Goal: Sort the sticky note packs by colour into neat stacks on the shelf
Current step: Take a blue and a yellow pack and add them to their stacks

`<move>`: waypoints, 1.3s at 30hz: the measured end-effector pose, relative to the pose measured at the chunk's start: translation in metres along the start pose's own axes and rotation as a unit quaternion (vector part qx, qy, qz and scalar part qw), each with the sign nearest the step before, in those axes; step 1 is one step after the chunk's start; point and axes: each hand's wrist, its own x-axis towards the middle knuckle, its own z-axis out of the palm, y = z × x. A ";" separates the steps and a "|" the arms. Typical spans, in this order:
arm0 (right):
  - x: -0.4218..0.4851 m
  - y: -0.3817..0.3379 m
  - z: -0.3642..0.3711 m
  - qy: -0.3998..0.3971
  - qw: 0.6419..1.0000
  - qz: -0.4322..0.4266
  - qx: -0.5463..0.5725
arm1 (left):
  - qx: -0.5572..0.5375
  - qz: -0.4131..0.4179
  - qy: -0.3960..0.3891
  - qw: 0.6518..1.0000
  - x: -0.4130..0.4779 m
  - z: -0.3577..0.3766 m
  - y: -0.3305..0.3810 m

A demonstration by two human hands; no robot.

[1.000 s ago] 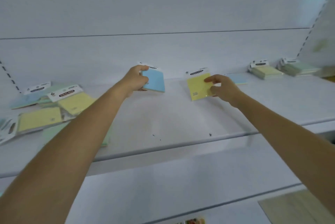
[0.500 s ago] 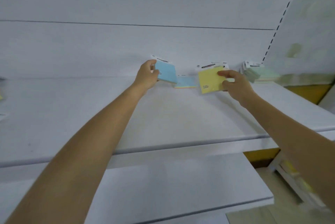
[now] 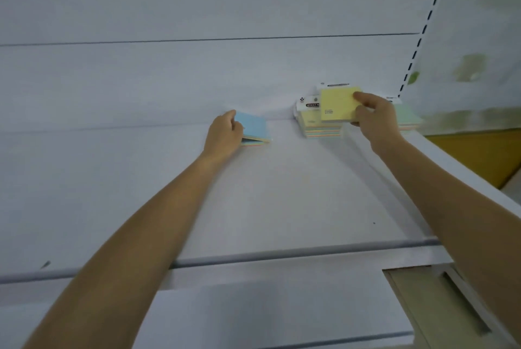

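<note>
Yellow pack (image 3: 337,104) held over yellow stack (image 3: 321,127) — green stack (image 3: 406,118) beside.

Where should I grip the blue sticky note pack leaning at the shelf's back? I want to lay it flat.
Take the blue sticky note pack by its raised left edge, from the left, as the left hand does: it tilts, right edge down on the stack.

A white shelf (image 3: 282,193) with a smooth, matt painted finish carries paper sticky note packs, its front lip (image 3: 282,254) showing a faint metallic sheen. The yellow pack (image 3: 337,106) in the right hand (image 3: 372,118) has a matt paper face under a printed white card header, as does the yellow stack (image 3: 318,127) beneath. The blue pack (image 3: 253,127) held by the left hand (image 3: 222,137) looks equally matt and smooth. The back panel (image 3: 197,80) is plain, matt white.
</note>
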 end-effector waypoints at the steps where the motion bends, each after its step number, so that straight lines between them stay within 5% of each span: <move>1: 0.004 -0.001 0.001 -0.002 1.000 0.000 0.002 | 0.016 0.001 0.005 1.000 0.001 0.001 -0.002; 7: 0.020 0.006 0.018 0.012 0.998 0.015 -0.058 | 0.102 -0.008 -0.009 0.995 0.004 0.003 -0.016; 14: 0.019 0.021 0.029 -0.022 0.982 -0.074 -0.173 | 0.140 -0.013 -0.014 0.990 0.000 0.005 -0.017; 19: 0.009 0.023 0.030 -0.055 0.955 -0.094 -0.277 | 0.214 0.141 0.011 0.967 -0.012 0.001 -0.004; 25: 0.005 0.023 0.027 -0.112 0.920 -0.159 -0.340 | 0.233 0.332 -0.115 0.907 -0.032 0.010 0.015; 29: 0.006 0.030 0.027 -0.147 0.888 -0.191 -0.391 | 0.248 0.341 -0.192 0.886 -0.037 0.014 0.015; 39: -0.007 0.022 0.032 -0.095 0.853 -0.337 -0.386 | 0.300 0.345 -0.154 0.876 -0.044 0.001 0.020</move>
